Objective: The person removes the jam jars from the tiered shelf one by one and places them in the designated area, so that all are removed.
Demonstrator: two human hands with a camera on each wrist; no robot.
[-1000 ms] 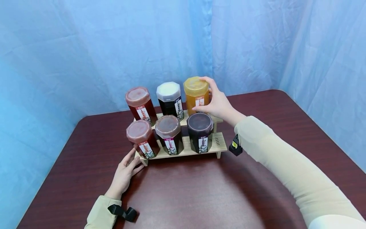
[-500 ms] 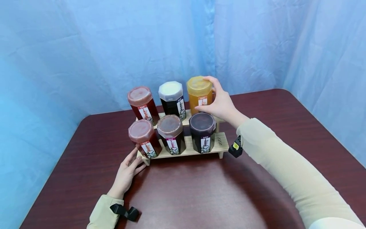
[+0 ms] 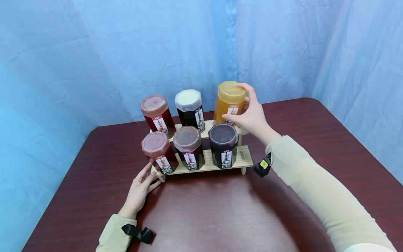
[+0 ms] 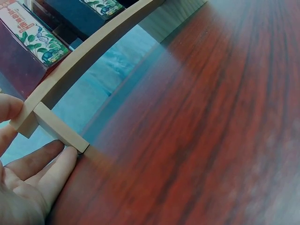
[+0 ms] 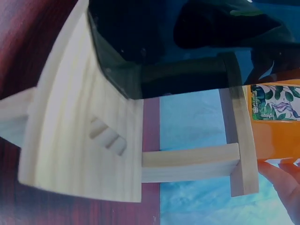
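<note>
My right hand (image 3: pixel 253 113) grips an octagonal jar of yellow-orange contents (image 3: pixel 231 96), thumb in front, fingers round the lid's right side. The jar is at the right end of the back tier of a two-tier wooden rack (image 3: pixel 240 157); its base is partly hidden. In the right wrist view, the orange jar (image 5: pixel 276 136) shows beyond the upper tier's edge. My left hand (image 3: pixel 138 190) holds the rack's front left end; in the left wrist view, fingertips touch the shelf end and the leg (image 4: pixel 63 129).
On the back tier stand a red jar (image 3: pixel 158 119) and a white-lidded dark jar (image 3: pixel 189 110). The front tier carries a red jar (image 3: pixel 160 152), a brown-lidded dark jar (image 3: pixel 189 147) and a dark purple jar (image 3: pixel 223 145). A dark wooden table (image 3: pixel 204 213) lies below, blue curtains (image 3: pixel 141 45) behind.
My right hand has shifted the yellow jar to the right along the back tier, widening the gap to the white-lidded jar. My left hand stays at the rack's end. The head view moved slightly.
</note>
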